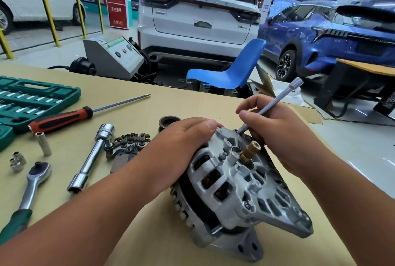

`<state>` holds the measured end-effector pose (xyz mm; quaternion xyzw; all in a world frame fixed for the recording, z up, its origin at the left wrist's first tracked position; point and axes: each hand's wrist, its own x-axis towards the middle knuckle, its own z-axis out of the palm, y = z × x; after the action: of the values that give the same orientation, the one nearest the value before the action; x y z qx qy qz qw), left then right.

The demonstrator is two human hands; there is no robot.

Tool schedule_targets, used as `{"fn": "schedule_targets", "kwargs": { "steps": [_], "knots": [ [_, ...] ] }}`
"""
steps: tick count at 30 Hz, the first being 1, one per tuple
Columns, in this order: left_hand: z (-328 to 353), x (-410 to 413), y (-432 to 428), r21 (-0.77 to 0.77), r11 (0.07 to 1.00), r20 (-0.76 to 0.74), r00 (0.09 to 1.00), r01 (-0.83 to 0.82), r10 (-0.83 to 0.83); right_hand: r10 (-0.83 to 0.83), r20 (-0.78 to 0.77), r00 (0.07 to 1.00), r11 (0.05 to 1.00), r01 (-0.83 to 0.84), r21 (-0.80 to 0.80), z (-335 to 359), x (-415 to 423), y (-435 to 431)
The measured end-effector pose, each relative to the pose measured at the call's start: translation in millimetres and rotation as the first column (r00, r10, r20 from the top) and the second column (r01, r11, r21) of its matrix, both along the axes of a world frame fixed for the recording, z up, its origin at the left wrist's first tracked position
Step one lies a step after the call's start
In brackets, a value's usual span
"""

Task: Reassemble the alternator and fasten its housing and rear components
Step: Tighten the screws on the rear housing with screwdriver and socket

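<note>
The silver alternator (pixel 239 191) lies tilted on the tan table, rear housing up, its brass slip-ring shaft (pixel 250 150) sticking out. My left hand (pixel 181 143) grips the housing's upper left side. My right hand (pixel 273 124) pinches a long chrome extension bar (pixel 275 103), whose lower tip sits on a bolt at the housing's top edge. A dark rectifier plate (pixel 128 145) and a dark pulley ring (pixel 168 122) lie on the table just left of my left hand.
On the left of the table lie a green socket case (pixel 32 99), a red-and-black screwdriver (pixel 70 117), a chrome tube wrench (pixel 92 156), a ratchet (pixel 32 184) and loose sockets (pixel 43 143). A blue chair (pixel 235 69) and parked cars stand beyond the table's far edge.
</note>
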<state>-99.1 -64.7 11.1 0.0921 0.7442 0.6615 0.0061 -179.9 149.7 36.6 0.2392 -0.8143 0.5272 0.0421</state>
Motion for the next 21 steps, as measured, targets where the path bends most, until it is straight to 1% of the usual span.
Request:
{"fn": "schedule_targets", "kwargs": {
  "steps": [2, 4, 8, 17, 21],
  "knots": [
    [0.2, 0.4, 0.1, 0.003, 1.000, 0.001, 1.000, 0.002, -0.002, -0.054, -0.061, 0.997, 0.999, 0.053, -0.007, -1.8, 0.9, -3.0],
    [0.4, 0.8, 0.6, 0.011, 1.000, 0.003, 1.000, 0.006, -0.006, -0.060, -0.094, 0.994, 0.998, 0.062, 0.023, -1.9, 1.5, -3.6],
    [0.6, 1.3, 0.9, 0.016, 1.000, 0.006, 1.000, 0.007, -0.008, -0.030, -0.040, 0.999, 0.999, 0.030, 0.020, 0.9, 2.4, -1.5],
    [1.8, 1.9, 1.7, 0.015, 1.000, 0.004, 1.000, -0.004, 0.004, 0.060, 0.014, 0.998, 0.998, -0.060, 0.018, 2.7, 1.6, 2.0],
    [1.5, 2.1, 1.2, 0.018, 1.000, 0.007, 1.000, 0.004, -0.004, 0.029, 0.024, 0.999, 1.000, -0.028, -0.010, 0.1, 1.5, -1.1]
  ]
}}
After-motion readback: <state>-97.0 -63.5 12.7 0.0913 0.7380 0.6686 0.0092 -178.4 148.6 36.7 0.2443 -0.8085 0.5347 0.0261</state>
